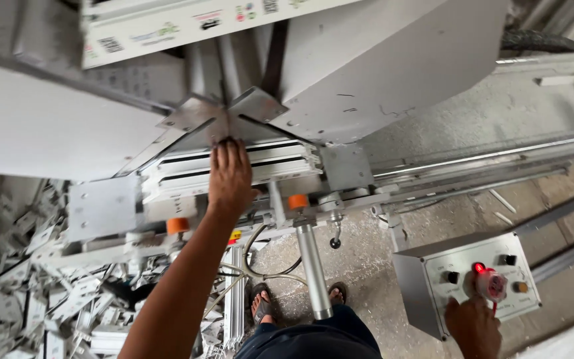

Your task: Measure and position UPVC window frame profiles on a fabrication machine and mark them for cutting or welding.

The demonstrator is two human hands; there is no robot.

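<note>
My left hand (230,174) lies flat, palm down, on a white ribbed profile (280,165) that rests across the bed of a grey cutting machine (367,60), just below its V-shaped metal guard (224,113). My right hand (474,326) rests on the grey control box (433,279) at the lower right, fingers against the red round button (491,284). A small red lamp (478,267) glows beside it. Two orange clamp knobs (297,201) sit at the front of the bed.
A heap of white profile offcuts (28,286) fills the floor at the lower left. Long metal rails (499,163) run off to the right. A steel cylinder (313,269) hangs below the bed, above my sandalled feet (264,307) on the concrete floor.
</note>
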